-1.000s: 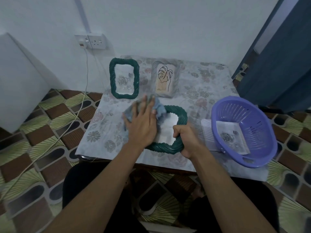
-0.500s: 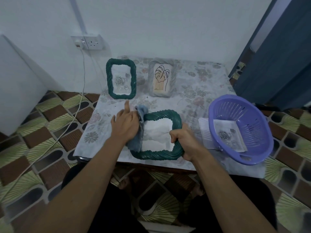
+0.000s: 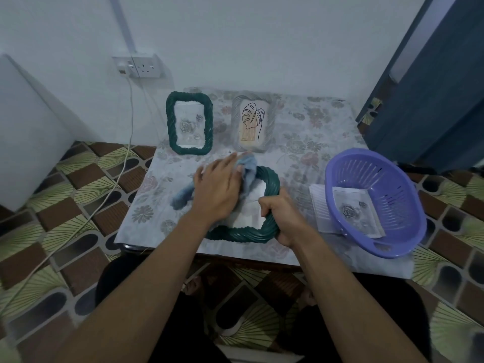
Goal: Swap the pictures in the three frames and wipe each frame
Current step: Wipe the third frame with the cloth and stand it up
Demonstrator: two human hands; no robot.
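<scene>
- Since half a second ago left hand [image 3: 218, 187] has swept from the frame's left edge up toward its far left corner, dragging the blue-grey cloth [image 3: 247, 170] with it; a tail of cloth now trails out left of the wrist. Right hand [image 3: 281, 214] has kept its spot.
- Left hand: flat, fingers spread, pressing the cloth down onto the dark green twisted-rim frame [image 3: 271, 195] lying on the floral-covered table [image 3: 314, 132].
- Right hand: clenched around the frame's near right corner, pinning it in place.
- Step, as I read it: wiping this frame, with the glass and left rim under the cloth.
- Next move likely needs the cloth carried round the right and near rim, so the right-hand grip must shift out of the way.
- Other two frames stand at the back of the table: a matching green frame with a grey rose print [image 3: 189, 124] and a pale grey frame with a line-drawn leaf picture [image 3: 253, 124]. Both sit just beyond the wiping hand, so a long stroke could knock them.
- Purple slotted plastic basket [image 3: 372, 203] sits right, holding a rose print [image 3: 353, 210], with white paper beneath; clear of the work.
</scene>
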